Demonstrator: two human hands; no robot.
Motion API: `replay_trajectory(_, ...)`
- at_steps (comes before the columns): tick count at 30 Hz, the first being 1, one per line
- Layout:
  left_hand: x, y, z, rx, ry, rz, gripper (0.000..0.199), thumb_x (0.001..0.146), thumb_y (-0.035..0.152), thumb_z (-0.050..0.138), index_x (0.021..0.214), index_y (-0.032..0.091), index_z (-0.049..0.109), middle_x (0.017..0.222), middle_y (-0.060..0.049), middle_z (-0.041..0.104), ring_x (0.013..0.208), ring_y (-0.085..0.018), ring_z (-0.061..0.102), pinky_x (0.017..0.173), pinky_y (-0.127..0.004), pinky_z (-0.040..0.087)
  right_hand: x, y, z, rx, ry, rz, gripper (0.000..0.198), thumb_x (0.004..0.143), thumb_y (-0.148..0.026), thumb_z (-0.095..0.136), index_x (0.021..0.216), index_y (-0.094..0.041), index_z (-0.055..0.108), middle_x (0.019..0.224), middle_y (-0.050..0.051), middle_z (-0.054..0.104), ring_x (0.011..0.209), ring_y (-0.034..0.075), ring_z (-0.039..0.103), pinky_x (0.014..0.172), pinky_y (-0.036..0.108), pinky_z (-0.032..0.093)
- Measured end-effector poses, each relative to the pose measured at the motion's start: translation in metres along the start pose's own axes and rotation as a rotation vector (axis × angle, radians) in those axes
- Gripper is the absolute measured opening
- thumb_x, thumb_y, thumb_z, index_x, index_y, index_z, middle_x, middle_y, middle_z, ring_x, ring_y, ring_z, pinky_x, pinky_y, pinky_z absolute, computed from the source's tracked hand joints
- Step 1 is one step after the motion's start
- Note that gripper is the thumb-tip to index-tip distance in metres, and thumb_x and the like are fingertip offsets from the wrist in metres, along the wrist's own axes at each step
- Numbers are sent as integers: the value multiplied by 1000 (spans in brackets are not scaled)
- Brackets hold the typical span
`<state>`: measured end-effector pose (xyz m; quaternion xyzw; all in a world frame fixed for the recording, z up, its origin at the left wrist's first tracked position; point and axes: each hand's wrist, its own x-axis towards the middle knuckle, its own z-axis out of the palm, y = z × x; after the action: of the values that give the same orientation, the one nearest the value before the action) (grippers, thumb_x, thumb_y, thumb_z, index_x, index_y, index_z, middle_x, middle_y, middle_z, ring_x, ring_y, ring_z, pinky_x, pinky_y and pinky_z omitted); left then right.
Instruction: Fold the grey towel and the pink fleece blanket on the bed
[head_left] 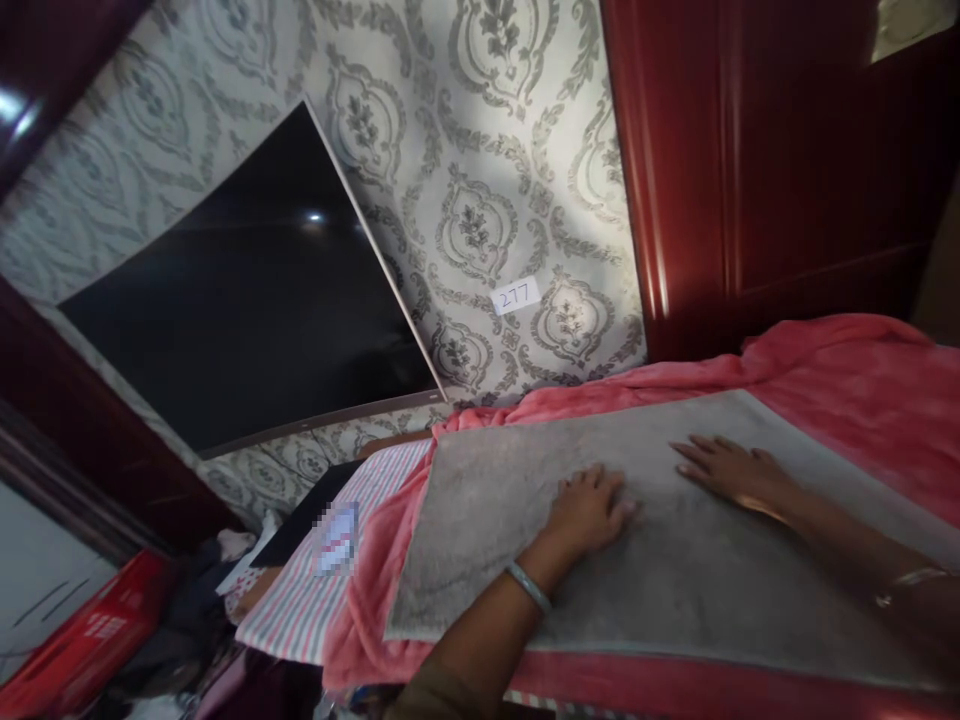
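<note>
A large grey cloth [480, 540], like a towel, is spread out over a pink blanket [847, 400]. My left hand [589, 512], with a pale bangle at the wrist, rests on the middle of the cloth, its fingers apart and slightly bent. Farther right, my right hand [731, 468] lies on the cloth near its far edge, fingers stretched to the left. Neither hand has anything in its grasp. Faint creases mark the left part of the cloth, and its corners there lie nearly flat.
Beyond the blanket stands a patterned wall with a dark television [255, 290] and a paper label [516, 295]. Left of the cloth is a striped cloth [300, 610]. A red bag [90, 630] and piled clothes occupy the lower left. A red wooden door [787, 150] is at right.
</note>
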<state>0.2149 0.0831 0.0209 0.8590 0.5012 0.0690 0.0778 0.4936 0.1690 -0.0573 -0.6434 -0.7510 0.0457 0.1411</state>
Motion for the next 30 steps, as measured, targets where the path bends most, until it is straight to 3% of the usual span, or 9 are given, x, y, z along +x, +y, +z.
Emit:
replay_trajectory(3,20,-28,-25,23,81,-147,53,102,37,35,152,21,44,162,-13,40,147,-29,39,120,-54,32,21,-4,-5,48,81,-8,67,92,-56,27,137,-22,64,143,17,56,136,41,48,106,69,39)
replay_trajectory(5,31,-55,-39,69,97,-282,53,101,32,37,152,18,42,163,-15,37,151,-29,33,123,-56,25,35,-19,-7,63,134,-32,67,93,-54,28,140,-20,61,148,18,52,141,41,41,111,66,37)
replay_trajectory(8,37,-101,-51,132,115,-431,59,100,35,41,156,15,36,167,-16,28,156,-30,22,126,-58,16,54,-53,-6,70,103,-72,70,93,-57,33,148,-20,54,157,16,41,147,43,31,113,67,34)
replay_trajectory(12,35,-151,-41,191,110,-503,66,101,43,40,160,16,30,170,-14,19,158,-29,15,126,-60,9,72,-95,2,36,30,-185,70,93,-60,33,154,-27,47,163,9,32,151,39,24,118,68,24)
replay_trajectory(16,32,-173,-18,233,122,-511,67,101,47,37,161,19,28,170,-12,19,158,-29,12,125,-62,6,77,-108,16,28,-65,-267,70,95,-62,30,156,-31,43,164,5,30,152,32,25,120,62,24)
replay_trajectory(20,33,-176,-13,242,142,-503,65,101,48,35,161,21,29,170,-11,20,158,-27,14,125,-60,7,85,-76,20,31,-66,-223,71,93,-64,32,154,-30,47,161,8,35,150,33,30,118,61,28)
replay_trajectory(26,36,-178,-17,249,131,-516,65,101,47,35,161,22,30,170,-10,21,158,-27,15,125,-59,7,80,30,2,-8,38,125,75,92,-61,32,153,-19,49,160,14,36,150,38,28,117,66,25)
replay_trajectory(30,38,-179,-16,254,126,-523,65,101,46,34,161,21,28,170,-10,20,158,-28,14,125,-60,9,58,72,-19,15,47,286,75,94,-59,36,154,-16,48,162,17,29,149,42,26,117,64,22)
